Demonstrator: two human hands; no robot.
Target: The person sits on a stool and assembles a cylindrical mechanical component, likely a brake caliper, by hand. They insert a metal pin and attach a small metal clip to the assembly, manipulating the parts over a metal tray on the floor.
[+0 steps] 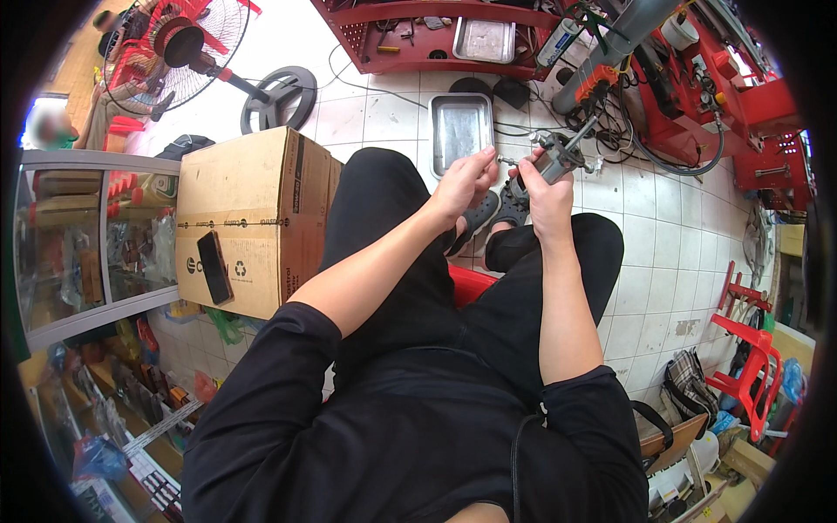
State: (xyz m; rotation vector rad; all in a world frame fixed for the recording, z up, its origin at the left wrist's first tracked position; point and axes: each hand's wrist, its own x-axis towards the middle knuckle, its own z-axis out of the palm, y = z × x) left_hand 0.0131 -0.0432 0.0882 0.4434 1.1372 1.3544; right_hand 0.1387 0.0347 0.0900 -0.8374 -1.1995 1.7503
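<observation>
Right hand (547,193) is clamped around a grey metal part (558,157) above the knees. Left hand (464,181) pinches a small piece at its end. A steel tray (459,126) lies on the tiled floor (654,253) just beyond.

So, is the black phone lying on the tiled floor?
No, the phone lies on top of the cardboard box at the person's left, not on the floor.

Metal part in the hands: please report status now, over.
Right hand shut on metal part, held above the knees. Left hand pinching at its left end, small piece hard to tell. Steel tray on floor just beyond, not touching.
</observation>
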